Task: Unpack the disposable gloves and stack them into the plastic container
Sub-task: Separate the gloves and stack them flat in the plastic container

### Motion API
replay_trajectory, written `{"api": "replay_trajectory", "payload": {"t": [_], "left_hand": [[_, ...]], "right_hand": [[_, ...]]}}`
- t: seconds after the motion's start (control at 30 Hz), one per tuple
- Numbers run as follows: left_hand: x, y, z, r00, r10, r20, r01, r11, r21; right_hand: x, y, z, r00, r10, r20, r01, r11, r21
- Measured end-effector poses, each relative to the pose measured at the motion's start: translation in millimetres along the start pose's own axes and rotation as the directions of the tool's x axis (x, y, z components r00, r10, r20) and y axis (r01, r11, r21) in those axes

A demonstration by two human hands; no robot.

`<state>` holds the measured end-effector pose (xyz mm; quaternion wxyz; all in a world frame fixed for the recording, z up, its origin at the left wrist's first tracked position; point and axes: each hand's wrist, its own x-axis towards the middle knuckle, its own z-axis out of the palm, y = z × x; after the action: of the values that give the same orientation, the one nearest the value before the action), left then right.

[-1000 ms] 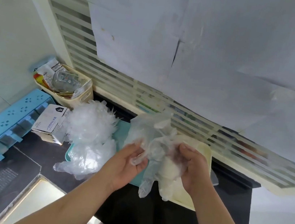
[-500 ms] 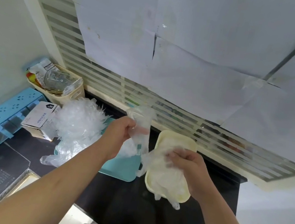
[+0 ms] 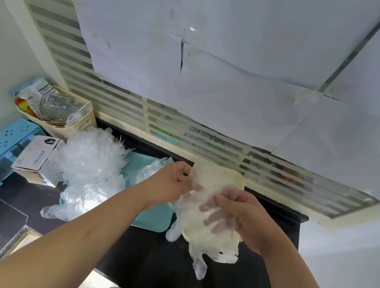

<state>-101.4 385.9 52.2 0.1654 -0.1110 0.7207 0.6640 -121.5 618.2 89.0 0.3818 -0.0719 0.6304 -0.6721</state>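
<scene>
translucent film covers most of the cream plastic container (image 3: pixel 236 177), which sits on the dark tabletop (image 3: pixel 142 264) just right of a teal tray (image 3: pixel 151 220). the top glove (image 3: pixel 198 218) is stretched over the stack inside it. its cuff end is far and left, and its finger end trails over the near rim towards the person, so its long axis runs roughly along the container's length.

the left hand (image 3: pixel 171 180) is at the far left corner of the container, its fingers (image 3: pixel 185 176) curled and pinching the cuff edge. the right hand (image 3: pixel 243 216) comes in from the right over the middle of the container. its thumb lies on top of the film, and its fingers (image 3: pixel 213 212) show through the film from beneath, spread and fairly straight, so it looks to be holding the sheet between thumb and fingers.

the overhang matters most for the next move, i'd judge. the dangling glove tips (image 3: pixel 199 267) lie nearer the right hand, below and towards the body, so that hand is better placed to smooth or fold them back inside while the left keeps the cuff anchored.

more stock waits well to the left: a loose pile of gloves (image 3: pixel 90 166) on the tray's far side, touching an opened glove box (image 3: pixel 35 158).
</scene>
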Motion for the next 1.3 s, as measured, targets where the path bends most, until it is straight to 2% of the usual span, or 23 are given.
{"api": "replay_trajectory", "payload": {"t": [0.07, 0.13, 0.17, 0.23, 0.3, 0.37, 0.47, 0.53, 0.63, 0.7, 0.8, 0.97, 1.03, 1.1, 1.2, 1.23, 1.27, 1.3], "left_hand": [[9, -7, 2, 0.976, -0.045, 0.214, 0.101, 0.962, -0.255], [22, -12, 7, 0.951, -0.085, 0.298, 0.198, 0.907, -0.371], [29, -13, 12, 0.955, -0.120, 0.270, 0.212, 0.916, -0.341], [43, -14, 27, 0.980, -0.180, 0.084, 0.192, 0.965, -0.178], [63, -20, 39, 0.971, -0.184, -0.156, 0.186, 0.983, -0.003], [82, -28, 46, 0.953, -0.146, -0.264, 0.179, 0.978, 0.106], [97, -35, 54, 0.949, -0.115, -0.294, 0.210, 0.926, 0.313], [100, -36, 59, 0.954, -0.073, -0.291, 0.191, 0.897, 0.398], [92, -36, 59, 0.953, -0.008, -0.304, 0.107, 0.944, 0.312], [85, -37, 51, 0.914, 0.015, -0.405, 0.088, 0.968, 0.233], [68, -38, 41, 0.849, 0.055, -0.526, 0.091, 0.964, 0.248], [60, -56, 41, 0.917, 0.115, -0.382, 0.103, 0.858, 0.504], [64, -62, 42, 0.931, 0.126, -0.343, 0.096, 0.821, 0.563], [68, -63, 43, 0.939, 0.142, -0.315, 0.083, 0.793, 0.604], [72, -58, 45, 0.931, 0.195, -0.309, 0.076, 0.724, 0.686], [73, -57, 46, 0.929, 0.212, -0.303, 0.074, 0.695, 0.715], [73, -56, 47, 0.927, 0.224, -0.300, 0.070, 0.683, 0.727], [72, -56, 47, 0.927, 0.225, -0.299, 0.065, 0.691, 0.720]], "right_hand": [[-8, 1, -8, 0.997, 0.039, 0.062, -0.042, 0.997, 0.058], [-14, 6, -16, 0.995, 0.070, 0.077, -0.079, 0.988, 0.130], [-15, 8, -19, 0.995, 0.078, 0.069, -0.088, 0.984, 0.154], [-17, 12, -22, 0.996, 0.087, 0.024, -0.090, 0.982, 0.167], [-16, 16, -24, 0.991, 0.104, -0.087, -0.091, 0.985, 0.143], [-8, 20, -28, 0.963, 0.128, -0.239, -0.102, 0.988, 0.119], [12, 25, -35, 0.885, 0.149, -0.442, -0.110, 0.988, 0.113], [29, 28, -40, 0.840, 0.159, -0.519, -0.130, 0.987, 0.092], [53, 35, -46, 0.806, 0.168, -0.567, -0.170, 0.984, 0.050], [71, 40, -49, 0.787, 0.161, -0.595, -0.197, 0.980, 0.005], [93, 45, -49, 0.779, 0.177, -0.602, -0.240, 0.971, -0.024], [108, 57, -44, 0.749, 0.227, -0.622, -0.344, 0.936, -0.072], [103, 57, -41, 0.755, 0.160, -0.636, -0.339, 0.925, -0.170], [90, 51, -38, 0.768, -0.026, -0.640, -0.300, 0.868, -0.396], [60, 46, -30, 0.752, -0.400, -0.524, -0.187, 0.633, -0.751], [53, 48, -28, 0.776, -0.446, -0.446, -0.168, 0.536, -0.828], [49, 52, -26, 0.836, -0.412, -0.363, -0.161, 0.449, -0.879], [47, 57, -22, 0.908, -0.300, -0.291, -0.165, 0.383, -0.909]]}}
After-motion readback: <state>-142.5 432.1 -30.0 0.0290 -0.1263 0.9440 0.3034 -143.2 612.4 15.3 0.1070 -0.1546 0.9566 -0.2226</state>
